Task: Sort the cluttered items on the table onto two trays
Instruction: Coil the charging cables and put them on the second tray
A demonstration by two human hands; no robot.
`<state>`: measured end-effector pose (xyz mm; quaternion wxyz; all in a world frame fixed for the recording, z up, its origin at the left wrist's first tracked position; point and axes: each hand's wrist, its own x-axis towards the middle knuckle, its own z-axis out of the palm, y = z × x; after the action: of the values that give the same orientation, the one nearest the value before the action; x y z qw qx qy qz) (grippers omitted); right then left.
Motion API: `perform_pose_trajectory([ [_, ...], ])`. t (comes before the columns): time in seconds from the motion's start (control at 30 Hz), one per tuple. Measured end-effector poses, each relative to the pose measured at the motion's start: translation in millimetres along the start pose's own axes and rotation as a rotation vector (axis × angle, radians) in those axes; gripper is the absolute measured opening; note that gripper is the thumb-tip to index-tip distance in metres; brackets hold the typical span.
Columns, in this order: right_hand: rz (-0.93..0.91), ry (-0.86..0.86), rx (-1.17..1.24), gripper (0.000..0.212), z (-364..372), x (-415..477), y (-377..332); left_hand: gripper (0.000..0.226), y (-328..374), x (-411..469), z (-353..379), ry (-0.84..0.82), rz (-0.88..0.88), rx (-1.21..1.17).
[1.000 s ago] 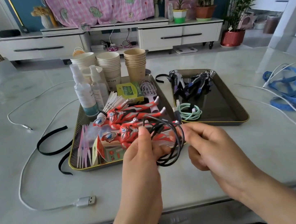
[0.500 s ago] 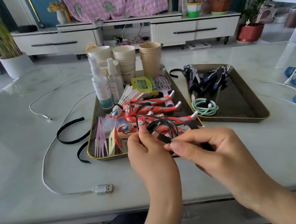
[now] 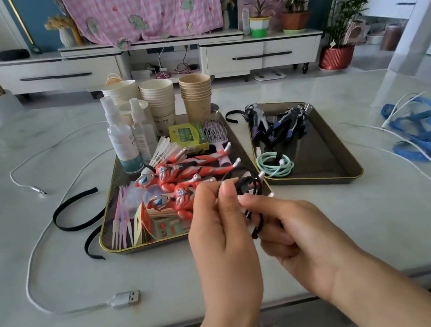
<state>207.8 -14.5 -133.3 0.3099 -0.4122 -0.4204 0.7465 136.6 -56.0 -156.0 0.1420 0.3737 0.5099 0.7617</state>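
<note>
Head camera, looking down over a pale table (image 3: 379,210).

In the lower centre of the frame, two bare hands meet over a small coil of black cable (image 3: 251,183). The coil is held in the air just in front of the near edges of two dark trays. The left hand (image 3: 221,234) pinches the top of the coil between thumb and forefinger. The right hand (image 3: 300,237) has its fingers curled round the lower loops.

Centre left, the left tray (image 3: 143,247) is crowded. It holds spray bottles (image 3: 123,148), a green box (image 3: 186,137), a hairbrush (image 3: 214,133), red toy figures (image 3: 182,169) and pink sticks (image 3: 120,219). Stacked paper cups (image 3: 159,107) stand at or just past its far edge.

Centre right, the right tray (image 3: 318,181) holds dark toy figures (image 3: 280,126) at its far end and a coiled mint-green cable (image 3: 275,165) by its left edge.

Several things lie loose on the table:
- a white USB cable (image 3: 125,298), lower left
- a black strap (image 3: 76,209), beside the left tray
- a blue strap (image 3: 429,132), at the right edge

The sorting looks well past halfway. The black cable probably belongs beside the mint-green one, and the loose cable and straps are left to place.
</note>
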Motion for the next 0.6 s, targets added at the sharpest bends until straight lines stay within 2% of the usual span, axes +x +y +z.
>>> perform_pose_trajectory([
  [0.07, 0.064, -0.074, 0.08, 0.013, -3, 1, -5, 0.025, 3, 1, -3, -0.009, -0.019, -0.039],
  [0.2, 0.215, -0.278, 0.131, 0.011, -14, 3, -15, 0.025, 7, 7, -8, -0.081, -0.072, -0.132],
  [0.33, 0.223, -0.313, 0.066, 0.023, -22, 6, -14, 0.026, 7, 12, -12, -0.152, -0.149, -0.162],
  [0.47, 0.186, -0.265, 0.172, 0.048, -23, 8, -7, 0.03, 6, 12, -10, -0.147, -0.213, -0.128],
  [0.57, 0.25, -0.297, 0.303, 0.02, -28, 7, -10, 0.03, 8, 13, -10, -0.139, -0.243, -0.14],
  [0.6, 0.275, -0.32, 0.331, 0.026, -31, 9, -11, 0.032, 10, 13, -11, -0.136, -0.267, -0.169],
])
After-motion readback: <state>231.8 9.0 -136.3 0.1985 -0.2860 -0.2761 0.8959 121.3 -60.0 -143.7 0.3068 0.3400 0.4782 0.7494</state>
